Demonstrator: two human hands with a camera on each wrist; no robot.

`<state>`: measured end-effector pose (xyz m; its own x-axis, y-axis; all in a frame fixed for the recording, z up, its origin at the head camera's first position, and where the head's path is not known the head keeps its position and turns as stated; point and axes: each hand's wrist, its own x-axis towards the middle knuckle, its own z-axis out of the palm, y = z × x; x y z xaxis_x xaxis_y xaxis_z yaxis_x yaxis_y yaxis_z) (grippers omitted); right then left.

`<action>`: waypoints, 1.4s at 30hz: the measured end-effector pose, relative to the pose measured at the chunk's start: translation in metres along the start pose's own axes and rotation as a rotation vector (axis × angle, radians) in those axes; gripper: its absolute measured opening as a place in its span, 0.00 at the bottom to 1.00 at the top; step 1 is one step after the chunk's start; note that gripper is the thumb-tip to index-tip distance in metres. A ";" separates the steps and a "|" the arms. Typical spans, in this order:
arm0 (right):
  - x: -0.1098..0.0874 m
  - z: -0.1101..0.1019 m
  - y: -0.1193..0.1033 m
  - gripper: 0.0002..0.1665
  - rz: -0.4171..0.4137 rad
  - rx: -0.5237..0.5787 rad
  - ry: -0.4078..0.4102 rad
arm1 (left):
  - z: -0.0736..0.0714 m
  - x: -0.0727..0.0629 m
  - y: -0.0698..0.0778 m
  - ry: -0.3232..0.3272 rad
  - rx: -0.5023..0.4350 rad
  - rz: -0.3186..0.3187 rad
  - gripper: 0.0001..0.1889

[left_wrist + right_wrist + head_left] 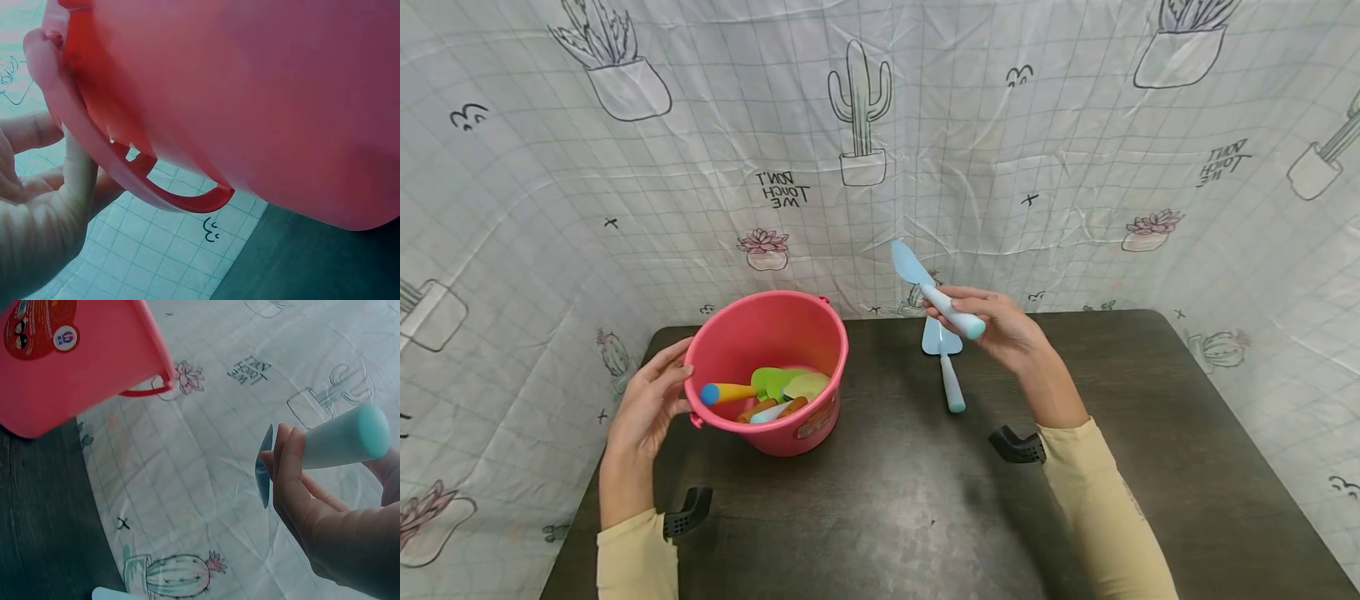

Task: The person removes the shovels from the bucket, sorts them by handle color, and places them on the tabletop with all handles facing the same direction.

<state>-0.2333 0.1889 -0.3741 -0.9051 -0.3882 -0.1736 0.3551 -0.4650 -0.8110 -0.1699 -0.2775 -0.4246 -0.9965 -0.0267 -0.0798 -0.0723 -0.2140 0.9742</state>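
A pink toy bucket (820,417) stands on the left of the table, its mouth turned toward the head camera. My left hand (645,404) grips its left rim; in the left wrist view the hand (44,194) is beside the curved bucket handle (119,162). Raised over the table, my right hand (996,329) holds a light blue toy trowel (951,310) by its pale handle, blade pointing up and left. A second light blue trowel (952,383) lies on the table below that hand. In the right wrist view the held trowel's handle (337,440) hides part of the fingers.
Inside the bucket lie several toy pieces, including a yellow handle with a blue end (730,393) and a green piece (769,382). The dark table (880,517) meets a cactus-print cloth (955,167) at its back and sides.
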 end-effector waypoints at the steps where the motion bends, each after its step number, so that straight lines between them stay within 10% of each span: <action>1: 0.000 -0.002 -0.001 0.35 -0.002 0.005 0.002 | 0.000 0.001 0.000 -0.002 -0.002 0.001 0.27; 22: -0.008 -0.042 0.003 0.37 -0.009 -0.001 0.125 | -0.002 0.013 0.003 -0.006 0.021 -0.019 0.27; 32: -0.012 -0.067 0.012 0.18 -0.021 -0.063 0.184 | -0.004 0.019 0.004 -0.014 0.015 -0.022 0.31; 42: -0.016 -0.090 0.022 0.19 0.010 -0.123 0.239 | -0.004 0.019 0.003 -0.009 0.013 -0.023 0.31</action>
<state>-0.2316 0.2564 -0.4393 -0.9365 -0.1869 -0.2967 0.3461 -0.3560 -0.8680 -0.1885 -0.2828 -0.4237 -0.9949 -0.0131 -0.1000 -0.0953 -0.2019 0.9748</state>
